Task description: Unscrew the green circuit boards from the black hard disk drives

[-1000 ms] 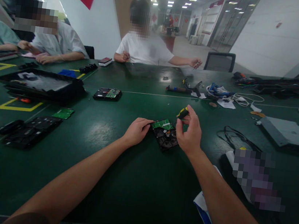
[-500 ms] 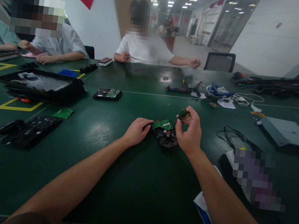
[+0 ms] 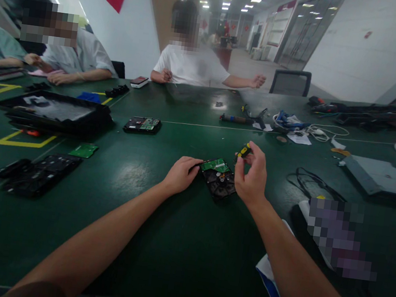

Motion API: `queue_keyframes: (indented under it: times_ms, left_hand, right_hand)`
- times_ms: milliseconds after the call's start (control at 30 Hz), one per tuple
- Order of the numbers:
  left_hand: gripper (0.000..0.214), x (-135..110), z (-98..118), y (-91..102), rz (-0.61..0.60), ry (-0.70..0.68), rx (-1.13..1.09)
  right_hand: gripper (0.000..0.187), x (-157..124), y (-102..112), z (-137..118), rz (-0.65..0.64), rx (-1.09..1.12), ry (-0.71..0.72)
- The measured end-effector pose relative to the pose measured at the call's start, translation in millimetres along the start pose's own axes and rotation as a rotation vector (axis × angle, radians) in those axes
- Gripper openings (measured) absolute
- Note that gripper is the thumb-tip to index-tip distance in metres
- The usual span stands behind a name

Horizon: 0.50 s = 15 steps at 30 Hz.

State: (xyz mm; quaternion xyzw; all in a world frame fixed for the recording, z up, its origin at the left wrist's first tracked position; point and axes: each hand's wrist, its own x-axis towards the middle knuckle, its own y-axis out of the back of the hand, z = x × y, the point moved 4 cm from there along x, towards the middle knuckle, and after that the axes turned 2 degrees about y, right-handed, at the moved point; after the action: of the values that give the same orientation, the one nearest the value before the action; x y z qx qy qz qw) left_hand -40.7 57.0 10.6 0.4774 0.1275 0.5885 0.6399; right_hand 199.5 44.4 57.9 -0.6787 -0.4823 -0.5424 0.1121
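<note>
A hard drive [image 3: 220,179] with a green circuit board on top lies on the green table [image 3: 178,243] in front of me. My left hand [image 3: 181,173] rests at its left edge, fingers curled and pressed against the drive. My right hand [image 3: 251,176] is closed on a small screwdriver with a yellow and black handle [image 3: 244,151], held upright over the drive's right side.
Another hard drive [image 3: 142,124] lies farther back left, near a black tray [image 3: 53,112] and a loose green board [image 3: 84,150]. Black parts [image 3: 39,174] sit at left. Cables and tools [image 3: 289,124] lie at back right, a grey case [image 3: 380,176] at right. Other people sit across the table.
My right hand has turned the screwdriver slightly, its fingers shifting on the handle. The person opposite has closed the raised hand. My left hand has stayed put.
</note>
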Motion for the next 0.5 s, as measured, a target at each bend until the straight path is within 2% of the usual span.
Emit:
queue_keyframes:
  times_ms: [167,333,500]
  left_hand:
    - [0.031,-0.2,-2.1,-2.0,0.002,-0.003,0.0]
    - [0.032,-0.3,-1.7,-1.9,-0.003,-0.004,-0.006]
    - [0.032,-0.6,0.2,-0.1,0.002,-0.006,-0.004]
  right_hand:
    - [0.061,1.5,2.8,-2.2,0.033,-0.011,-0.007]
    - [0.065,1.5,0.1,-4.0,0.006,0.026,0.012]
    - [0.064,1.8,1.3,-1.2,0.019,-0.015,-0.039]
